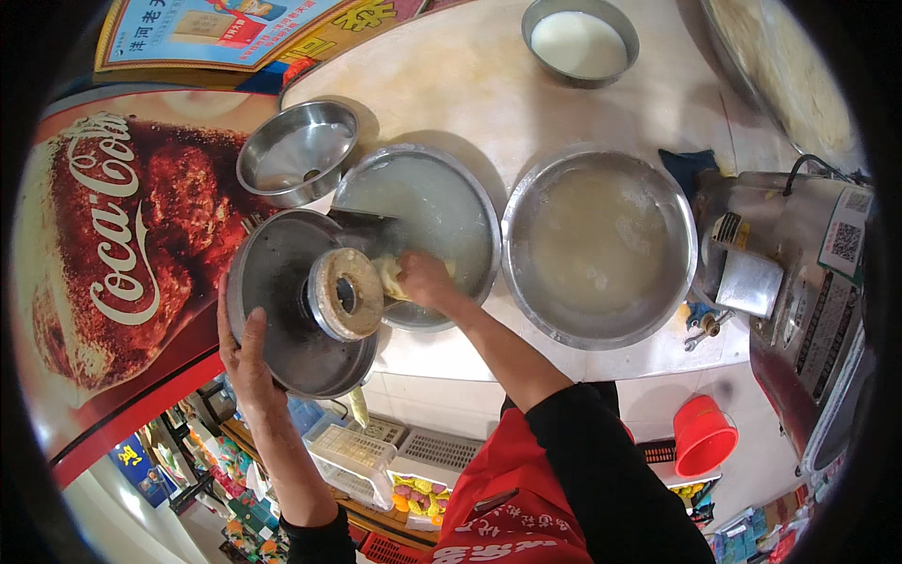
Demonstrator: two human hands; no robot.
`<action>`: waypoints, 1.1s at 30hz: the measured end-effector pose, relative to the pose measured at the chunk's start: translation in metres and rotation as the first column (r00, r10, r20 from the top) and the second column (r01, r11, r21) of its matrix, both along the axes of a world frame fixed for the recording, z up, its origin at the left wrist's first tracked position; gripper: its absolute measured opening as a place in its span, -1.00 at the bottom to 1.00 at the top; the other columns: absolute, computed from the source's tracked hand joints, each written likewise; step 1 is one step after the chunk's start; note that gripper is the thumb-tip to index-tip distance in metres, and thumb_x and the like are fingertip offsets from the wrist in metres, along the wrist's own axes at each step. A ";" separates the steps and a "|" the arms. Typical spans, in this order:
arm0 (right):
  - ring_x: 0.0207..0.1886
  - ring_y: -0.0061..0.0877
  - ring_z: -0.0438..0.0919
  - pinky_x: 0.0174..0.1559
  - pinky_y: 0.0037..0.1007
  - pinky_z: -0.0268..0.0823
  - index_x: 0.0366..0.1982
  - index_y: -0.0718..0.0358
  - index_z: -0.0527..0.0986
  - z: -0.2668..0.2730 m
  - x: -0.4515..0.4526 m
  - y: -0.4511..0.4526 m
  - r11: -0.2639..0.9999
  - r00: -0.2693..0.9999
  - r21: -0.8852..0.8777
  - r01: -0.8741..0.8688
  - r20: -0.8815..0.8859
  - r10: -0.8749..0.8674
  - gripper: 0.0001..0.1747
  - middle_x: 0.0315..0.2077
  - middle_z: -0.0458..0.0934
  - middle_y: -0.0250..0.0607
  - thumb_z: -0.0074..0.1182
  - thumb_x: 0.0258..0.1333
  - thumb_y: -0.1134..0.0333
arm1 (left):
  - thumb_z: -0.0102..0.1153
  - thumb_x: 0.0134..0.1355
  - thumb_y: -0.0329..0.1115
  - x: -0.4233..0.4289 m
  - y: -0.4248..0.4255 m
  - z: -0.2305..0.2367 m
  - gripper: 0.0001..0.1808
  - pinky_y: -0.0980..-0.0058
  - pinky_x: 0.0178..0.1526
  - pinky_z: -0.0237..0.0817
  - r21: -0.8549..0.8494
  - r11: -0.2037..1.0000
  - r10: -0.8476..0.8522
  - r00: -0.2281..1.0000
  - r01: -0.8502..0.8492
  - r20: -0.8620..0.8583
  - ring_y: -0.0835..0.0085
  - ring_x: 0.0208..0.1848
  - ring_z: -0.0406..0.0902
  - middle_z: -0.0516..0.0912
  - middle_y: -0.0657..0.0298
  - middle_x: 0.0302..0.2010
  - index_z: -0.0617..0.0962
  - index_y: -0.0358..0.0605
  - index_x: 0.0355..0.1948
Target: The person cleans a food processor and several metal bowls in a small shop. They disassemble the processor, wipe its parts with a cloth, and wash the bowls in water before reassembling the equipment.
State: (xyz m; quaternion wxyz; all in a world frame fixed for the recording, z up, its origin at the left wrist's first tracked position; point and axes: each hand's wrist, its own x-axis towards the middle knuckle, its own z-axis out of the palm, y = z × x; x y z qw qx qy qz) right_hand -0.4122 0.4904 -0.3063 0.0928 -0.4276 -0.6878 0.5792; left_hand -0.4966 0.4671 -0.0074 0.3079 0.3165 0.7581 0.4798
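My left hand (246, 349) grips the rim of a round, dark metal grinder housing (278, 282), thumb on the inner side and fingers behind. A pale, ring-shaped grinding stone (363, 310) sits at its centre, and a spout (363, 224) juts from its side over a steel basin (486, 204) of cloudy water. In my right hand (426, 282) is a pale yellow cloth (390, 278), close beside the stone and above that basin. The housing is tilted and hides part of the basin. The fingertips of my right hand are partly hidden.
Another basin (518, 282) of cloudy liquid stands to the right. Behind are a small steel bowl (282, 187) and a bowl (631, 53) of white liquid. A metal machine (768, 204) and a wrench (701, 338) lie at right. A red bucket (705, 437) is below the table.
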 end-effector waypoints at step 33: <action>-0.02 -0.40 0.65 0.02 -0.34 0.51 0.16 0.29 0.43 0.102 0.089 -0.079 0.310 0.600 -0.891 0.333 -0.054 -0.798 -0.60 -0.03 0.62 -0.20 -0.10 0.38 0.30 | 0.01 -0.27 -0.54 -0.008 -0.042 0.112 0.05 0.38 0.35 0.28 0.230 0.973 -0.019 0.995 -0.003 0.097 0.25 0.29 0.48 0.48 0.03 0.28 0.24 -0.27 0.46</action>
